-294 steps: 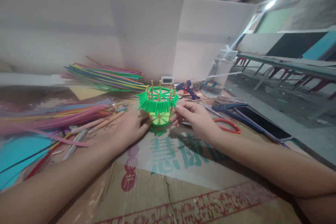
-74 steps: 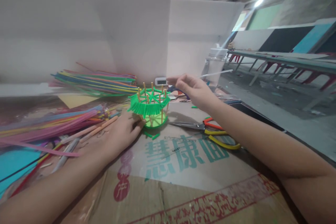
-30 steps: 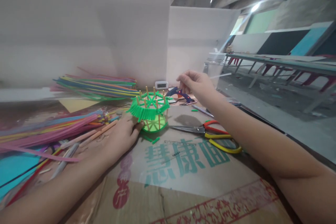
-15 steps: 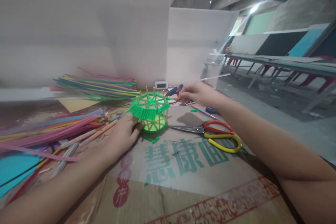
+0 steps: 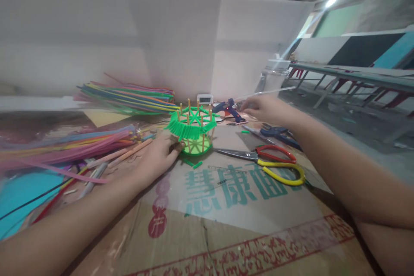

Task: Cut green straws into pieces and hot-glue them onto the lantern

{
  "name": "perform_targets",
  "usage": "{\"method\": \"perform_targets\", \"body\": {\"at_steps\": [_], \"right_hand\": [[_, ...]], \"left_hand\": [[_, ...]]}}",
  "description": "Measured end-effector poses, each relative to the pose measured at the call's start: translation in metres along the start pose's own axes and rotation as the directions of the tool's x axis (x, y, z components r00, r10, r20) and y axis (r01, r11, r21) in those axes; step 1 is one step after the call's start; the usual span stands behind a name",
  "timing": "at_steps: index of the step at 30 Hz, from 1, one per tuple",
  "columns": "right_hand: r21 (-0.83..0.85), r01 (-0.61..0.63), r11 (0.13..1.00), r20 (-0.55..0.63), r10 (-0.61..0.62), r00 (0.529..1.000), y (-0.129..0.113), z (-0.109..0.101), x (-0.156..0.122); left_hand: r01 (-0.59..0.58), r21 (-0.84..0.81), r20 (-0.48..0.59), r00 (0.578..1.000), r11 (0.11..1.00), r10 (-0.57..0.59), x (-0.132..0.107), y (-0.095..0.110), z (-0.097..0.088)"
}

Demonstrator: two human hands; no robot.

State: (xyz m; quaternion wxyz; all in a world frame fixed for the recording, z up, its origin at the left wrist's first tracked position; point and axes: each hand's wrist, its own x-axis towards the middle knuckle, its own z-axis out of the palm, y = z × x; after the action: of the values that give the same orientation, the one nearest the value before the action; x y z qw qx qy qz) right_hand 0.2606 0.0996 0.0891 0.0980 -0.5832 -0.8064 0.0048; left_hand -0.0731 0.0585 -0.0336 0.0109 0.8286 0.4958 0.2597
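Note:
A small green straw model point(image 5: 191, 130) with upright wooden sticks stands on the cardboard sheet point(image 5: 226, 224). My left hand point(image 5: 157, 156) lies low on the cardboard, its fingertips pressed round the model's base on the left side. My right hand point(image 5: 263, 110) reaches far over the table, fingers curled together at the rear of the blue glue gun point(image 5: 228, 108), where a clear glue stick point(image 5: 268, 92) pokes out. Whether those fingers grip the gun cannot be made out. Short green straw bits point(image 5: 194, 164) lie in front of the model.
Scissors with red and yellow handles point(image 5: 270, 163) lie right of the model, blue pliers point(image 5: 274, 131) beyond them. Piles of coloured straws point(image 5: 129, 97) fill the left side. A small white clock point(image 5: 205, 99), a clear jar point(image 5: 274, 72) and white boards point(image 5: 181, 30) stand behind.
My right hand, raised in a pinch a second ago, has dropped and moved further right along the glue gun. The left hand stays at the model's base.

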Motion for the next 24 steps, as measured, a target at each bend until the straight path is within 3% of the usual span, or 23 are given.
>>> {"method": "perform_targets", "body": {"at_steps": [5, 10, 14, 24], "right_hand": [[0.029, 0.009, 1.0, 0.07, -0.011, 0.997, 0.03, 0.008, 0.016], [0.096, -0.155, 0.983, -0.106, 0.165, 0.981, 0.043, 0.035, 0.031], [0.146, -0.139, 0.979, -0.165, 0.163, 0.973, 0.043, 0.056, 0.043], [0.244, -0.139, 0.96, -0.03, 0.151, 0.988, 0.04, 0.083, 0.081]], "left_hand": [[0.024, -0.044, -0.008, 1.0, 0.999, -0.024, 0.0, 0.002, -0.001], [0.097, -0.172, -0.029, 0.994, 0.98, -0.104, 0.001, 0.003, -0.001], [0.109, -0.22, -0.013, 0.993, 0.969, -0.114, 0.001, 0.002, 0.001], [0.083, -0.183, -0.011, 0.996, 0.98, -0.086, 0.001, 0.001, -0.001]]}}
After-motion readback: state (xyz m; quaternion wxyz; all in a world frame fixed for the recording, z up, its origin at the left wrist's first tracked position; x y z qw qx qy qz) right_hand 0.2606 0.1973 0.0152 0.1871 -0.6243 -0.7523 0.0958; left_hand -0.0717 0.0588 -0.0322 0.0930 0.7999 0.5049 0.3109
